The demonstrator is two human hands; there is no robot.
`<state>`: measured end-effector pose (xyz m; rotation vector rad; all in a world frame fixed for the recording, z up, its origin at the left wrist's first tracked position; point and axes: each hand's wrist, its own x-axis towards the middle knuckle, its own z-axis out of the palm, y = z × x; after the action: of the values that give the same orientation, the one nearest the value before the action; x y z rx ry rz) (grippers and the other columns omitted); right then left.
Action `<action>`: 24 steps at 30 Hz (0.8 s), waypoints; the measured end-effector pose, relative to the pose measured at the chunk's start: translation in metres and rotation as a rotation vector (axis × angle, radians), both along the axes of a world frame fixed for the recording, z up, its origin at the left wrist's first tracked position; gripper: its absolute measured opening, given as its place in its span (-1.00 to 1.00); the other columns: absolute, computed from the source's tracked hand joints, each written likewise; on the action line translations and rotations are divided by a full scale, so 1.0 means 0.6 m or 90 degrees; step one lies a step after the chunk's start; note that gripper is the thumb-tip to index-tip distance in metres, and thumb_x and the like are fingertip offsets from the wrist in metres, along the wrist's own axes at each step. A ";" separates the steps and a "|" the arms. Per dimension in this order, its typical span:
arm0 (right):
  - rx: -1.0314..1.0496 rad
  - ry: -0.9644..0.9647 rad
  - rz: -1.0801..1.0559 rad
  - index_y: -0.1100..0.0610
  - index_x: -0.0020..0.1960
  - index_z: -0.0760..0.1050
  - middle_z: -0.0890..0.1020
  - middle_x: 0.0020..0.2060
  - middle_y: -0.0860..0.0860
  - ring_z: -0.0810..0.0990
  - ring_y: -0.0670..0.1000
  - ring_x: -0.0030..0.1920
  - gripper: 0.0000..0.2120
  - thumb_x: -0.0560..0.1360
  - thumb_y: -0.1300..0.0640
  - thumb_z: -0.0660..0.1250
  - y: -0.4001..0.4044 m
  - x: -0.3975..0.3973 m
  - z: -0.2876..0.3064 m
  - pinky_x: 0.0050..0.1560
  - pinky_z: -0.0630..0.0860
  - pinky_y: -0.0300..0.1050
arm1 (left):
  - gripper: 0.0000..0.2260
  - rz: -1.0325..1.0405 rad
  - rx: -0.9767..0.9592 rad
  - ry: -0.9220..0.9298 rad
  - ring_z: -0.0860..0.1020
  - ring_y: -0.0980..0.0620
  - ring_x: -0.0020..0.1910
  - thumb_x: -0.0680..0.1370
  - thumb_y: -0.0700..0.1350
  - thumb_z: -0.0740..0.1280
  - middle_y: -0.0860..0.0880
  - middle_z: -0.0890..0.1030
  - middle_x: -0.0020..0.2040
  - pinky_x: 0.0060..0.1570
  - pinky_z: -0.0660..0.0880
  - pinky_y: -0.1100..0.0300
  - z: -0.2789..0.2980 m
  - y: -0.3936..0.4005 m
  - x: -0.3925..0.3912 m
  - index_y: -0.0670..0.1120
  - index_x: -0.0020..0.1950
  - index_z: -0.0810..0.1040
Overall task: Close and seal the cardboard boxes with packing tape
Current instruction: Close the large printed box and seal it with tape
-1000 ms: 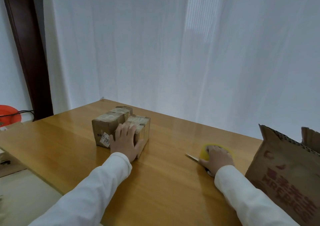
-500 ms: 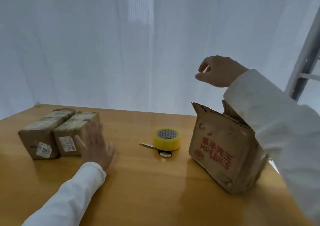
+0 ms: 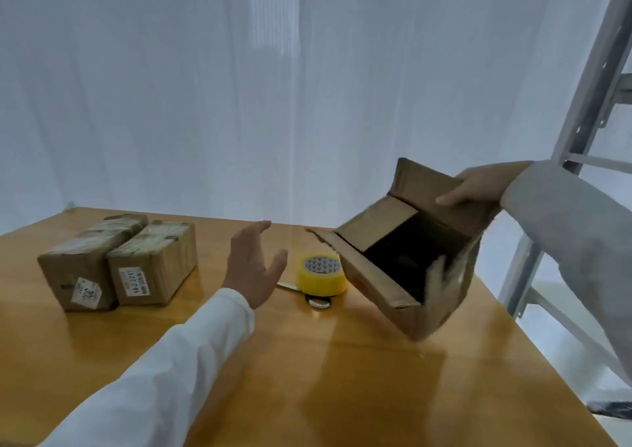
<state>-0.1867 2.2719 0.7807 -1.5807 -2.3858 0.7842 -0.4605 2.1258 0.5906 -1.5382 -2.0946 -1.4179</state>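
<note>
My right hand (image 3: 478,186) grips the far upper flap of the open cardboard box (image 3: 410,296) and holds it tilted, mouth toward me, one lower corner on or just above the tabletop (image 3: 307,378); I cannot tell which. My left hand (image 3: 253,265) hovers between the box and the two sealed boxes (image 3: 119,265), fingers spread wide, holding nothing.

Hazards from this position:
1. The box hangs from a single flap. The flap may fold or tear at its crease, and the box would drop and roll.
2. The roll of yellow tape (image 3: 321,275) sits just beside the box's near-left flap, with scissors (image 3: 316,301) partly hidden under and beside it. Swinging the box down to the left could knock the roll or trap the scissors beneath the box.
3. The interior is dark; I cannot see whether it holds anything. With the mouth tipped, loose contents could slide out.
4. The box stands near the right edge of the tabletop. A slip to the right could send it off the side.

Surface and room: the tabletop is glossy yellow-brown wood that shows reflections and probably offers little friction. White curtains (image 3: 239,104) hang behind it. A grey metal frame (image 3: 588,104) rises at the right.
</note>
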 end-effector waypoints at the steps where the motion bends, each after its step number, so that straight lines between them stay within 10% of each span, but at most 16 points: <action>1: -0.011 0.022 0.017 0.28 0.05 0.51 0.66 -0.20 0.19 0.65 0.11 -0.32 -0.75 0.54 0.08 0.34 0.004 -0.013 0.002 -0.34 0.61 -0.11 | -0.51 -0.034 0.007 -0.073 0.22 0.01 0.38 0.55 0.09 0.20 -0.06 0.32 0.38 0.31 0.16 0.19 0.022 -0.008 0.006 -0.11 0.41 0.28; 7: -0.098 0.181 0.043 0.27 0.10 0.50 0.65 -0.16 0.15 0.67 -0.01 -0.42 -0.73 0.50 0.14 0.41 -0.026 -0.120 0.022 -0.45 0.57 -0.21 | -0.68 -0.118 0.223 -0.304 0.46 0.09 0.23 0.63 0.14 -0.01 0.12 0.51 0.19 0.32 0.35 0.00 0.147 -0.100 0.000 0.04 0.24 0.38; 12: -0.155 0.235 0.101 0.30 0.16 0.50 0.66 -0.12 0.16 0.69 0.02 -0.35 -0.71 0.48 0.20 0.40 -0.049 -0.184 0.044 -0.43 0.58 -0.19 | -0.42 -0.219 0.030 -0.248 0.53 0.18 0.17 0.33 0.46 0.11 0.15 0.66 0.03 0.24 0.35 0.15 0.189 -0.187 -0.021 0.10 0.10 0.55; 15: -0.186 0.295 0.151 0.30 0.16 0.48 0.65 -0.12 0.14 0.69 0.00 -0.34 -0.75 0.51 0.24 0.33 -0.065 -0.235 0.048 -0.41 0.58 -0.19 | -0.62 -0.232 -0.109 -0.102 0.60 0.21 -0.01 0.31 0.29 0.37 0.16 0.68 -0.06 -0.01 0.47 0.38 0.205 -0.220 -0.012 0.10 0.00 0.62; 19: -0.301 0.352 0.185 0.29 0.01 0.44 0.60 -0.20 0.14 0.66 0.00 -0.45 -0.89 0.58 0.24 0.23 -0.112 -0.302 0.014 -0.49 0.57 -0.16 | -0.63 -0.072 -0.177 -0.002 0.51 0.11 -0.44 0.31 0.25 0.46 0.05 0.54 -0.46 -0.34 0.41 0.29 0.225 -0.250 -0.034 -0.05 -0.26 0.60; 24: -0.379 0.385 0.206 0.29 0.07 0.50 0.66 -0.23 0.15 0.68 0.06 -0.29 -0.64 0.65 0.02 0.09 -0.091 -0.363 -0.083 -0.24 0.65 -0.06 | -0.66 0.221 -0.190 0.132 0.53 0.03 -0.28 0.49 0.14 0.33 -0.06 0.60 -0.28 -0.29 0.41 0.19 0.203 -0.261 -0.080 -0.14 -0.18 0.56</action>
<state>-0.4045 2.2170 0.7307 -0.8762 -2.0527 1.8591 -0.5082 1.9695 0.7122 -1.2597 -2.3705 -0.8239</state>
